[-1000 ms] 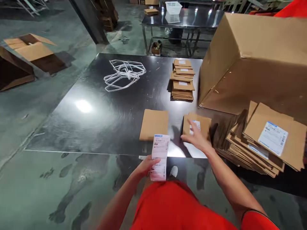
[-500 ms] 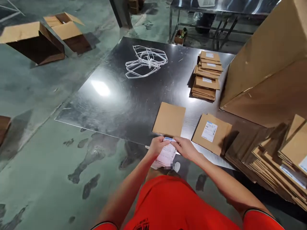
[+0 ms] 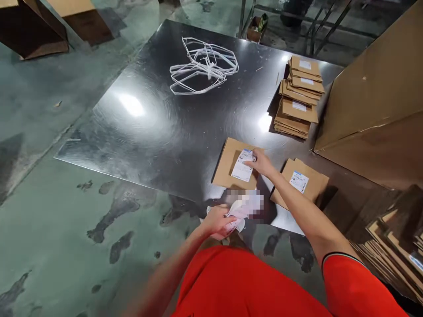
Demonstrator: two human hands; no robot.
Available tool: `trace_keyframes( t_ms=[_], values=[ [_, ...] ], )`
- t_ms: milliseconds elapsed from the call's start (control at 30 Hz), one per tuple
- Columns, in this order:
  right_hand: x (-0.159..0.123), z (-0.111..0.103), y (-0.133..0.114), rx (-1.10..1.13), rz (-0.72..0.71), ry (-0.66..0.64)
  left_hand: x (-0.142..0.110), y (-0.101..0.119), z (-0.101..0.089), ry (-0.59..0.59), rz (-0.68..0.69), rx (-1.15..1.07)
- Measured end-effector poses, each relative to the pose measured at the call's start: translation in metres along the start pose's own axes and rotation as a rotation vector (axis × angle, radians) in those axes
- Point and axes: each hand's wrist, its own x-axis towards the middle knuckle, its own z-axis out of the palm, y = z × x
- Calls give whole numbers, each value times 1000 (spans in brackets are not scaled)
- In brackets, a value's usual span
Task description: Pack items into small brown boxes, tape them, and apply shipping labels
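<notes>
My right hand [image 3: 261, 163] presses a white label [image 3: 243, 159] onto a flat brown cardboard envelope [image 3: 228, 165] lying near the front edge of the steel table [image 3: 148, 127]. Its fingers lie fairly flat on the label. My left hand [image 3: 218, 220] is closed on a strip of white labels [image 3: 243, 209] just in front of the table edge. A second labelled envelope [image 3: 302, 182] lies right of the first one, under my right forearm's far side.
A stack of labelled envelopes [image 3: 299, 99] sits at the back right beside a large cardboard box [image 3: 373, 97]. White tangled strapping [image 3: 203, 66] lies at the table's far middle. More flat envelopes [image 3: 396, 246] pile up at the right. Open boxes [image 3: 49, 22] stand on the floor, left.
My right hand left the label strip and moved forward, laying one label on the plain envelope. My left hand dropped slightly with the strip. The camera tilted further down.
</notes>
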Motion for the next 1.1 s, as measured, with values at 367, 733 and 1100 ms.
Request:
trace_keyframes(
  t_ms=[367, 733, 1100],
  values=[
    [14, 24, -2, -248, -37, -60, 65, 14, -33, 33, 193, 470],
    [-7, 61, -25, -487, -326, 10, 71, 2, -30, 26, 139, 595],
    [-5, 24, 33, -432, 173, 328, 72, -1, -29, 41, 183, 524]
  ],
)
